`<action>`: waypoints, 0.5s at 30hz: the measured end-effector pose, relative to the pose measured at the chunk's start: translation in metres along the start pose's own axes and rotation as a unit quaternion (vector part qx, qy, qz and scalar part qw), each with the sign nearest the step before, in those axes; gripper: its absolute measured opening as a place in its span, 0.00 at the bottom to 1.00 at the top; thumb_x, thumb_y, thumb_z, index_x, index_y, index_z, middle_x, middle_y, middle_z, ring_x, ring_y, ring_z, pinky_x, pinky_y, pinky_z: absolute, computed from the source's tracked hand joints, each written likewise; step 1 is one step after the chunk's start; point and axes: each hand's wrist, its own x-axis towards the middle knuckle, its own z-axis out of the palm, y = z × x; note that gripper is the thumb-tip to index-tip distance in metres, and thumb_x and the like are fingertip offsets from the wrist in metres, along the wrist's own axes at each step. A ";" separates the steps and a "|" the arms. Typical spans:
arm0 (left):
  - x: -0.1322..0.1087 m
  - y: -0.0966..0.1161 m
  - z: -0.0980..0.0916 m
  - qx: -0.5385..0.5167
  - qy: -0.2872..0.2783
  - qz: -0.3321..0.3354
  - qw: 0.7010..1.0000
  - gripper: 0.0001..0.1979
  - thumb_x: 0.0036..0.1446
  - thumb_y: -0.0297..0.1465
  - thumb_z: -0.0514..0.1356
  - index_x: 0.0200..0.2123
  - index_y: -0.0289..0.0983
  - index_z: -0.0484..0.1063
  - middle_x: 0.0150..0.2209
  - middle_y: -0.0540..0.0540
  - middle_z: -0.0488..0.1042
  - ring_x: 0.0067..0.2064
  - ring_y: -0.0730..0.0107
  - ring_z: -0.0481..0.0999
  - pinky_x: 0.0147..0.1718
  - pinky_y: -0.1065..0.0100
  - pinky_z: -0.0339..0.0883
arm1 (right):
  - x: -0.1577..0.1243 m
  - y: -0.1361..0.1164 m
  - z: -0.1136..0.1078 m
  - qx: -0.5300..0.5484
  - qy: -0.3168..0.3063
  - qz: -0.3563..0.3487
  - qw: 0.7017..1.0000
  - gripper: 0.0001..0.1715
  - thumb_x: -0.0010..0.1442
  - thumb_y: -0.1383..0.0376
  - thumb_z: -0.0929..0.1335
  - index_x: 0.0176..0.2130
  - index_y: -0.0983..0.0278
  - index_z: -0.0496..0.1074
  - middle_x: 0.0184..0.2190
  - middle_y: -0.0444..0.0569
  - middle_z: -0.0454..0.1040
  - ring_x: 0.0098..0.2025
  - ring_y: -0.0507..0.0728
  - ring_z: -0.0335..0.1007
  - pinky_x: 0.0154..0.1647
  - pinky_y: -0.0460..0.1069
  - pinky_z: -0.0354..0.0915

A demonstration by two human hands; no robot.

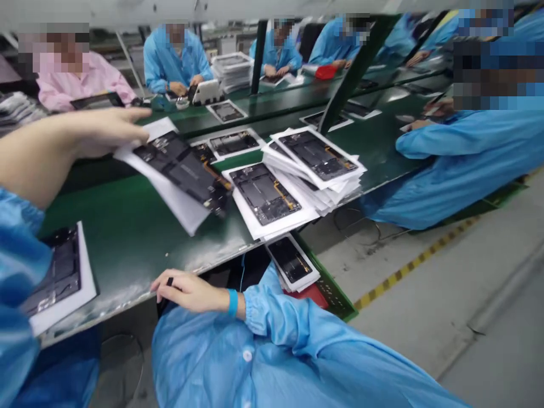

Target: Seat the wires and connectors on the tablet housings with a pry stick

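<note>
My left hand [108, 129] reaches over the bench from the left, fingers closed on the corner of a white sheet [178, 198]. A dark tablet housing [187, 167] with an orange flex cable is on that tilted sheet, above the green surface and blurred at its lower end. My right hand [189, 290], with a black ring and a blue wristband, rests low in front of me by the bench edge. It holds nothing that I can see, and its fingers are loosely stretched. Just right of the lifted piece, another tablet housing [266, 195] lies on white sheets.
Beside it rises a stack of sheets with a housing [317, 153] on top. Another housing [55, 266] lies at the bench's left end. Below the edge, a green crate [344, 303] stands near more housings [291, 258]. Co-workers sit opposite and to the right. A green post [357, 68] slants across.
</note>
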 end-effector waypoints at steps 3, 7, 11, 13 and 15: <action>-0.012 0.009 0.017 -0.113 -0.087 -0.022 0.990 0.42 0.70 0.18 0.51 0.84 0.39 0.48 0.67 0.47 0.79 0.71 0.49 0.78 0.70 0.30 0.64 | 0.000 -0.001 -0.002 0.002 -0.032 -0.007 0.999 0.17 0.81 0.60 0.69 0.39 0.62 0.81 0.65 0.57 0.81 0.74 0.61 0.74 0.81 0.57 0.63; -0.049 -0.035 0.059 -0.214 -0.061 -0.025 0.975 0.44 0.68 0.18 0.32 0.85 0.38 0.33 0.72 0.46 0.71 0.73 0.50 0.72 0.63 0.43 0.65 | 0.011 -0.001 -0.027 -0.022 -0.002 -0.011 1.000 0.18 0.82 0.59 0.67 0.40 0.60 0.81 0.79 0.55 0.68 0.89 0.62 0.48 0.90 0.62 0.45; -0.127 -0.121 0.127 -0.287 0.065 -0.047 0.955 0.42 0.75 0.47 0.61 0.85 0.47 0.52 0.82 0.46 0.62 0.71 0.54 0.78 0.65 0.61 0.82 | 0.002 -0.008 -0.065 -0.119 0.099 0.005 0.988 0.26 0.81 0.49 0.68 0.35 0.60 0.81 0.78 0.60 0.70 0.88 0.66 0.51 0.90 0.66 0.48; -0.175 -0.159 0.162 -0.315 0.152 -0.068 0.934 0.44 0.74 0.51 0.61 0.84 0.44 0.52 0.81 0.42 0.64 0.72 0.55 0.78 0.67 0.58 0.81 | -0.014 -0.008 -0.079 -0.114 0.115 0.029 0.986 0.31 0.78 0.42 0.68 0.34 0.61 0.81 0.78 0.63 0.71 0.86 0.69 0.56 0.89 0.69 0.49; -0.226 -0.179 0.193 -0.310 0.192 -0.094 0.926 0.43 0.76 0.46 0.57 0.86 0.44 0.45 0.83 0.38 0.58 0.78 0.51 0.72 0.74 0.51 0.76 | -0.031 -0.005 -0.087 -0.087 0.131 0.067 0.985 0.35 0.77 0.37 0.67 0.35 0.61 0.82 0.78 0.65 0.71 0.84 0.71 0.62 0.87 0.70 0.56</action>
